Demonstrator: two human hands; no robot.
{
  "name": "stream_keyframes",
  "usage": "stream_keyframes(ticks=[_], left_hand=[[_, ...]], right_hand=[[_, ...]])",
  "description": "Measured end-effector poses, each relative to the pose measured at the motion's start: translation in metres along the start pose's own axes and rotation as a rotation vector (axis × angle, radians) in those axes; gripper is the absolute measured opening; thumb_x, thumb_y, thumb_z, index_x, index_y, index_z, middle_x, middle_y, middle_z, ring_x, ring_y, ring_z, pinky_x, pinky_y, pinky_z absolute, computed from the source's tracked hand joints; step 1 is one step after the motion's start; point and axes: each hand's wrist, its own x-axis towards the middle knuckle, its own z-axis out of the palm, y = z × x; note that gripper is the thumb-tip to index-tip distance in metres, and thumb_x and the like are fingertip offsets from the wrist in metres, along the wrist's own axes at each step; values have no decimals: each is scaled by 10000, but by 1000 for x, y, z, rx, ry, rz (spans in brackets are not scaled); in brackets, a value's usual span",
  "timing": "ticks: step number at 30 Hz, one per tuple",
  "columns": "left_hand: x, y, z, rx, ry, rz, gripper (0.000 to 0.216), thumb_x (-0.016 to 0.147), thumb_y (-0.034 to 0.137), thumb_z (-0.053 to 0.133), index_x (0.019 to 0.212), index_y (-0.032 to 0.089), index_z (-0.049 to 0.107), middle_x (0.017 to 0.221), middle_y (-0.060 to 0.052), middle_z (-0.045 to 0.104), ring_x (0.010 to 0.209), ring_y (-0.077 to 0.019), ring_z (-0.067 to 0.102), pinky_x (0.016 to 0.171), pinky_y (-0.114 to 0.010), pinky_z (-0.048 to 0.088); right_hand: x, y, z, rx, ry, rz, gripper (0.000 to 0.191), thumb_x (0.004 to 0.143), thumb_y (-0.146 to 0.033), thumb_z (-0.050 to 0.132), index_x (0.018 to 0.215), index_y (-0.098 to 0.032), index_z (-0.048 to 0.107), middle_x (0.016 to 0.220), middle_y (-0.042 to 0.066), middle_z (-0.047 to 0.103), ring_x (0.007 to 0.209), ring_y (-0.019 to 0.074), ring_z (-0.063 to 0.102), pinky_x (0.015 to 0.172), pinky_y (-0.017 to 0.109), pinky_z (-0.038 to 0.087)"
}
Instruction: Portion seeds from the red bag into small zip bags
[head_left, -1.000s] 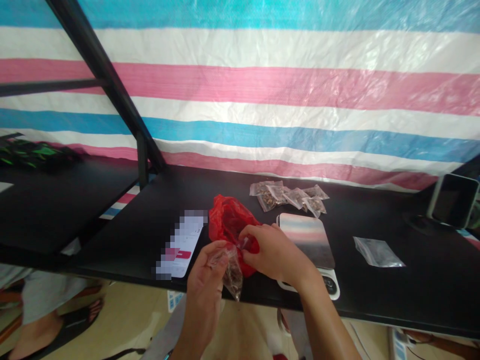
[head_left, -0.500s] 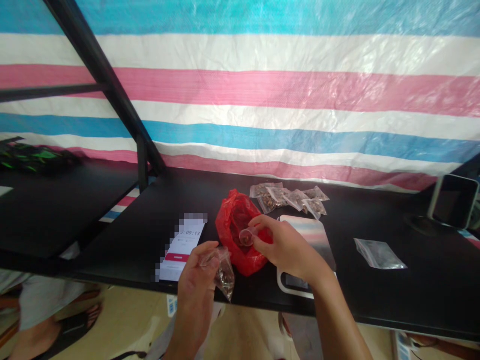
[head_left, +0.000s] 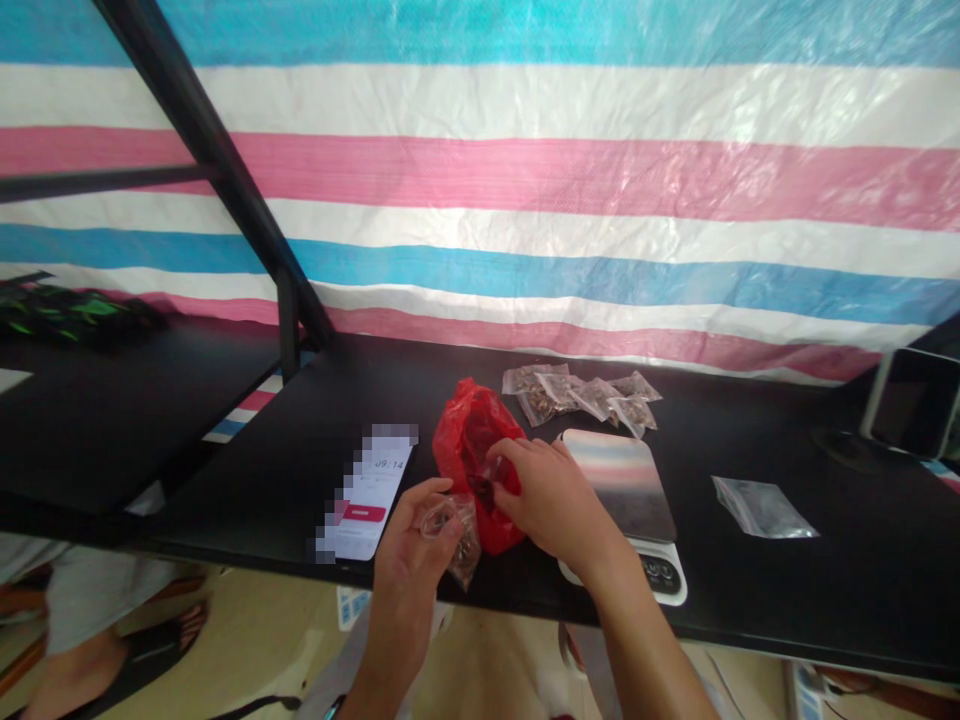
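Observation:
In my left hand (head_left: 411, 545) is a small clear zip bag (head_left: 466, 545), its mouth held apart between thumb and fingers. Some brown bits show inside it. A red plastic bag (head_left: 457, 430) stands open on the black table just beyond. My right hand (head_left: 551, 505) reaches over the red bag's opening, fingers pinched on a small clear plastic cup (head_left: 493, 468), which is partly hidden by the fingers. Dark contents show beneath the cup. Beside the right wrist lies a kitchen scale (head_left: 626, 480), partly covered by the forearm.
Several filled zip bags (head_left: 555, 392) lie behind the scale. Flat clear zip bags (head_left: 769, 508) are to the right. A phone (head_left: 371, 500) showing a timer lies left of my left hand. A dark-screened device (head_left: 915, 405) stands at far right; a black frame post (head_left: 217, 160) rises at left.
My right hand has turned and lowered the cup in the red bag, uncovering the scale's buttons. My left hand has brought the zip bag slightly right, closer to the red bag.

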Motion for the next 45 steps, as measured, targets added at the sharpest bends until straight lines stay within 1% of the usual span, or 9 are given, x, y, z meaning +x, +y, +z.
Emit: stream_keyframes(ticks=[8, 12, 15, 18, 24, 31, 36, 41, 45], left_hand=[[4, 2, 6, -163, 42, -51, 492, 729, 410, 962, 1137, 227, 756, 1013, -27, 769, 822, -153, 742, 716, -232, 621], [6, 3, 3, -152, 26, -36, 477, 752, 418, 945, 1139, 227, 743, 961, -17, 767, 752, -142, 728, 665, -229, 612], [7, 1, 1, -66, 10, 2, 472, 775, 427, 934, 1146, 221, 728, 954, -18, 770, 785, -150, 746, 707, -236, 620], [5, -2, 2, 92, 12, 121, 485, 809, 401, 913, 1210, 229, 701, 987, -23, 771, 884, -173, 768, 807, -265, 630], [1, -10, 10, 220, 10, 199, 573, 805, 344, 897, 1309, 260, 639, 1092, -25, 789, 1040, -203, 778, 953, -315, 607], [6, -11, 9, 212, 1, 123, 603, 798, 392, 902, 1325, 242, 650, 1228, -69, 784, 1185, -264, 747, 1058, -389, 563], [8, -8, 11, 190, 25, 141, 563, 811, 412, 897, 1299, 235, 676, 1243, -84, 788, 1152, -265, 758, 1017, -381, 580], [6, -6, 15, 185, 2, 166, 494, 844, 391, 879, 1279, 243, 696, 1281, -81, 780, 1181, -259, 750, 1032, -377, 582], [4, -9, 14, 220, 40, 168, 543, 818, 447, 896, 1280, 237, 703, 1241, -89, 783, 1164, -275, 752, 1047, -411, 587]], right_hand=[[-3, -4, 2, 147, -23, -33, 273, 939, -188, 688, 1206, -226, 731, 1166, 62, 826, 1089, 266, 738, 962, 371, 391], [-3, 3, -1, 230, -3, 19, 307, 932, -174, 664, 1230, -212, 730, 1109, 64, 844, 975, 242, 764, 847, 330, 419], [-3, 12, -4, 316, 38, 36, 280, 951, -174, 630, 1211, -209, 729, 1022, 49, 845, 862, 211, 758, 775, 309, 432], [-6, 18, -10, 414, 93, 17, 242, 967, -210, 640, 1196, -218, 718, 1008, 31, 836, 852, 203, 748, 774, 303, 462], [-18, 5, -30, 619, 175, -149, 157, 999, -243, 652, 1143, -262, 714, 1131, 5, 803, 1006, 186, 733, 939, 308, 505], [-24, -18, -29, 312, 199, -202, 307, 955, -135, 695, 1210, -305, 718, 1246, 12, 785, 1110, 226, 691, 1036, 383, 436], [-23, -19, -24, 169, 179, -275, 367, 1001, -119, 622, 1316, -291, 698, 1327, 55, 771, 1208, 263, 664, 1095, 439, 403], [-26, -18, -22, 137, 190, -329, 372, 1005, -119, 630, 1327, -293, 694, 1327, 43, 775, 1181, 264, 654, 1073, 431, 391], [-25, -11, -23, 181, 267, -284, 343, 1010, -177, 655, 1325, -305, 693, 1301, 54, 773, 1152, 263, 662, 984, 396, 406]])
